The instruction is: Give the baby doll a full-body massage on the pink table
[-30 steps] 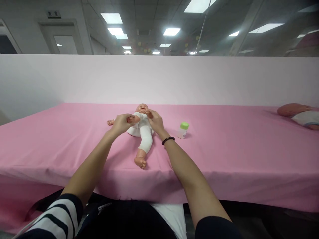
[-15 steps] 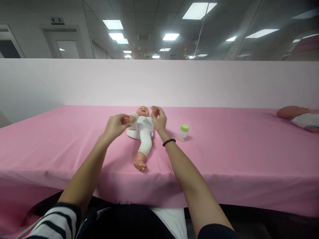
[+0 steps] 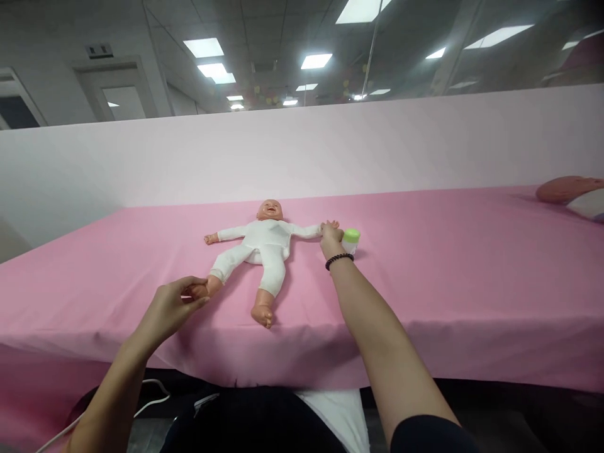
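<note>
A baby doll (image 3: 267, 236) with a white cloth body lies on its back on the pink-covered table (image 3: 425, 264), limbs spread out. My left hand (image 3: 175, 308) is closed around the doll's foot on the left side of the view. On the other side, my right hand (image 3: 332, 239) grips the doll's arm near its hand, whose small fingers show past mine. Just right of that hand stands a small bottle (image 3: 352, 239) with a green cap, partly hidden by my wrist. The doll's other arm and other leg rest untouched on the cover.
A second doll (image 3: 570, 192) lies at the far right of the table. Behind the table runs a white low wall (image 3: 302, 148) with glass above it. A white cable (image 3: 153, 384) hangs below the front edge at the left.
My left hand has moved down and left, from the doll's raised limb to its foot. My right hand has drawn the doll's arm outward to the right. The doll's limbs now lie spread.
</note>
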Motion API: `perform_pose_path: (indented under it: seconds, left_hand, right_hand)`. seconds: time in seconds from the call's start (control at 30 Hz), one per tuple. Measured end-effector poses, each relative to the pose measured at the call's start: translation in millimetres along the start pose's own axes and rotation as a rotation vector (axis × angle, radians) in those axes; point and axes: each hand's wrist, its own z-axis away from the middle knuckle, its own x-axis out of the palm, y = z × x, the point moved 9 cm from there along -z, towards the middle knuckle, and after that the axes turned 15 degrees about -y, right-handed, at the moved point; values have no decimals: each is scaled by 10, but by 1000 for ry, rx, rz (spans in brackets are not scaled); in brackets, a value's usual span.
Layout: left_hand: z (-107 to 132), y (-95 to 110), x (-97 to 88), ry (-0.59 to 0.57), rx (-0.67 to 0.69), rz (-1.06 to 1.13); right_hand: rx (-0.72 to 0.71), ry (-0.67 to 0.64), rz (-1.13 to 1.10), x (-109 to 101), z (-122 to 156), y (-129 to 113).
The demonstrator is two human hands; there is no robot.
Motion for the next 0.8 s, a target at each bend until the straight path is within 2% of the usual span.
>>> perform_pose_path:
  seconds: [0.07,0.1,0.17,0.2,0.27,0.3,0.33,0.4,0.5,0.53,0.6,0.63,0.7,0.73,0.8]
  left_hand:
    - [-109,44,-75,115,20,48]
    - [-225,126,-109,175,49,63]
    - [-551,362,-110,228,128,69]
    - [-745,492,-64,203,164,50]
    - [-1095,713,63,110,191,-84]
    - [-1204,776,84,88,196,-116]
    - [-1258,812,79,70,201,-137]
    - [-1176,785,-42,78,201,-125]
    - [-697,471,-317,146,117,-77]
    - [-519,316,-333,120,71,-62]
    - [-229,26,-177,-51,1,-57]
    - [-120,-93,-86,-110,-24,-36]
    - [-22,-215,27,-123,-41,9]
    - [-39,-207,35,-82,-38,18]
    - [-180,-43,-37,63,8,23]
  right_hand:
    - [-40,-2,1,93,73,-159]
    - [-101,-46,15,202,127,-295]
    - [-284,-251,67,547,296,-602]
    - [-402,-424,123,780,433,-743]
    - [-517,-665,196,1099,692,-836]
    - [-532,-728,216,1179,767,-825]
    - [-520,-737,216,1196,777,-790]
    - [-478,-663,188,1104,654,-702]
    - [-335,-356,92,675,250,-472]
    - [-268,-237,61,495,128,-358]
    - [-140,-61,14,196,-30,-125]
    - [-96,-14,-3,98,-71,-37]
    - [-60,25,-25,8,-93,26]
    - [-69,22,-28,15,-80,-7]
    - [-136,-22,-18,131,-4,-183]
